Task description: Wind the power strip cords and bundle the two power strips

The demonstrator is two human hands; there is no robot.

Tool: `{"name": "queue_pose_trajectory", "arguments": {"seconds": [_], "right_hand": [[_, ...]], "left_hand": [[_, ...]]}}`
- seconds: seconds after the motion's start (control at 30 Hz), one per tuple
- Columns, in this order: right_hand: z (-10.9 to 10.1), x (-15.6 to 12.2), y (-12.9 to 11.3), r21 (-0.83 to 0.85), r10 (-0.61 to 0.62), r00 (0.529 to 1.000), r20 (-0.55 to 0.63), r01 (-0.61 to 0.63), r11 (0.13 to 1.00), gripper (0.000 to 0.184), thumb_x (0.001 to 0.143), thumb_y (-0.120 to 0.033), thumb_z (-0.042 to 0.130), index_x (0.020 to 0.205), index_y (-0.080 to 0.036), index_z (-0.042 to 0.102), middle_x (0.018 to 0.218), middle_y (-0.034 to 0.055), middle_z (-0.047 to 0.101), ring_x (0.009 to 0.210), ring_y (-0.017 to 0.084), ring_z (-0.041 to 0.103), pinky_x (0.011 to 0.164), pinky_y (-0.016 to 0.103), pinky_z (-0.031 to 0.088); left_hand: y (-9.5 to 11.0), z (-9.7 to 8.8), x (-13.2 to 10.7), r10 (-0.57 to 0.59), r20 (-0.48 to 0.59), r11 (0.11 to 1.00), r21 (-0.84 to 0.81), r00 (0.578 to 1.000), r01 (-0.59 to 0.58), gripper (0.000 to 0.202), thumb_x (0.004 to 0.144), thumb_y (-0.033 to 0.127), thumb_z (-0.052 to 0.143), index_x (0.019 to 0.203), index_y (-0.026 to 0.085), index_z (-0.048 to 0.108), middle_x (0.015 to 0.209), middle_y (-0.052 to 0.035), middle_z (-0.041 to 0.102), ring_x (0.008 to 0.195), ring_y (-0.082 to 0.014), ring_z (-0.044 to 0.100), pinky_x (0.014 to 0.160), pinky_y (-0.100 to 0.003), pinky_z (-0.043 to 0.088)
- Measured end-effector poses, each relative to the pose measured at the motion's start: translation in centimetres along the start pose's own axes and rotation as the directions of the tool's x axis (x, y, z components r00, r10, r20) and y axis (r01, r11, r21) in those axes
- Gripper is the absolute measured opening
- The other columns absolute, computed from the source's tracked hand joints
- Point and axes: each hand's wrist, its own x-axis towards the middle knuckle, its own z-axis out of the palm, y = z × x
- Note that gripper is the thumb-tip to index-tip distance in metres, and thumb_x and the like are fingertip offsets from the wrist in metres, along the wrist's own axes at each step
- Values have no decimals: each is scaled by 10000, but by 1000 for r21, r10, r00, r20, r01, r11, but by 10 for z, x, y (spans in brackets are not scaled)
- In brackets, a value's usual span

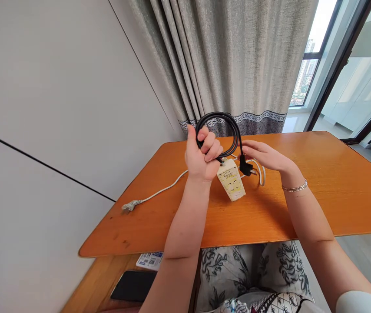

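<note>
My left hand (201,152) is closed around a coiled black power cord (236,130), raised above the table. The cord's black plug (245,166) hangs from the coil's right side, with its metal pins pointing right. My right hand (263,153) is just to the right, its fingers stretched out beside the cord above the plug; whether the fingertips touch it, I cannot tell. Below and between the hands, a yellowed white power strip (231,180) shows its sockets. A white cable (166,188) runs left to a white plug (131,205), and more of it loops near my right hand.
The orange-brown wooden table (329,187) stands against a white wall panel (58,108). Grey curtains (247,65) hang behind it, with a window at the right. A black phone (133,285) and a printed packet (150,261) lie lower left, below the table edge.
</note>
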Motion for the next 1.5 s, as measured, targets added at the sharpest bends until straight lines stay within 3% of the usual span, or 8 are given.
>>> {"name": "queue_pose_trajectory", "arguments": {"seconds": [0.27, 0.43, 0.7, 0.87, 1.1, 1.33, 1.43, 1.5], "right_hand": [[16, 0, -3, -360, -15, 1000, -3, 13, 933, 545, 948, -222, 526, 1472, -126, 411, 1196, 157, 715, 1023, 223, 683, 884, 369, 519], [23, -4, -24, -408, -57, 991, -122, 2, 913, 402, 982, -260, 414, 1319, -127, 589, 913, 70, 726, 807, 188, 652, 750, 311, 465], [36, -12, -38, 41, -10, 986, -167, 17, 999, 346, 964, -333, 479, 1266, -166, 488, 651, -61, 543, 583, 120, 517, 581, 254, 414], [42, -12, -43, 480, 125, 986, -112, -57, 875, 269, 941, -449, 547, 1063, -242, 425, 711, -49, 564, 569, 110, 567, 477, 206, 365], [46, -20, -56, 676, 106, 993, 49, -111, 729, 487, 870, -577, 676, 1064, -260, 362, 691, -49, 629, 421, 80, 467, 422, 209, 311], [54, -29, -59, 568, 6, 998, 57, -37, 822, 550, 938, -569, 590, 1313, -253, 342, 698, -57, 625, 486, 125, 576, 466, 247, 429], [49, -29, -56, 272, -65, 979, -193, 117, 955, 415, 949, -553, 593, 1205, -237, 512, 678, -45, 580, 576, 129, 588, 545, 262, 463], [43, -26, -50, 89, -158, 888, -431, 216, 972, 342, 958, -548, 580, 1088, -232, 583, 725, -19, 570, 673, 139, 598, 613, 276, 483]], "left_hand": [[-6, -5, 8, 267, -115, 963, -15, 957, -271, 538, 996, 613, 411, 644, 216, 321, 456, 79, 217, 334, -64, 219, 353, -219, 229], [-11, -5, 11, 286, -198, 958, 85, 937, -274, 558, 998, 644, 345, 639, 218, 335, 445, 63, 296, 350, -70, 296, 377, -220, 255], [-33, -10, 8, 371, 4, 912, 187, 929, -365, 566, 967, 641, 443, 598, 213, 426, 451, 28, 487, 409, -101, 488, 450, -224, 386], [-47, -20, 9, 477, 142, 818, 288, 867, -497, 564, 922, 672, 502, 603, 206, 487, 522, 0, 586, 540, -135, 614, 534, -244, 468], [-45, -18, 2, 552, 298, 712, 316, 778, -627, 580, 850, 752, 534, 618, 223, 487, 546, -2, 600, 547, -151, 579, 571, -291, 451], [-38, -12, 1, 404, 192, 900, 90, 895, -426, 517, 1013, 522, 445, 596, 219, 482, 424, 19, 475, 413, -127, 443, 491, -285, 364], [-34, -6, 1, 252, 206, 967, -13, 946, -255, 574, 1055, 490, 320, 559, 217, 412, 362, 26, 375, 359, -116, 366, 448, -270, 329], [-31, -2, 1, 81, 198, 996, -51, 977, -73, 593, 1072, 468, 221, 551, 216, 350, 346, 31, 312, 337, -107, 317, 428, -260, 305]]}}
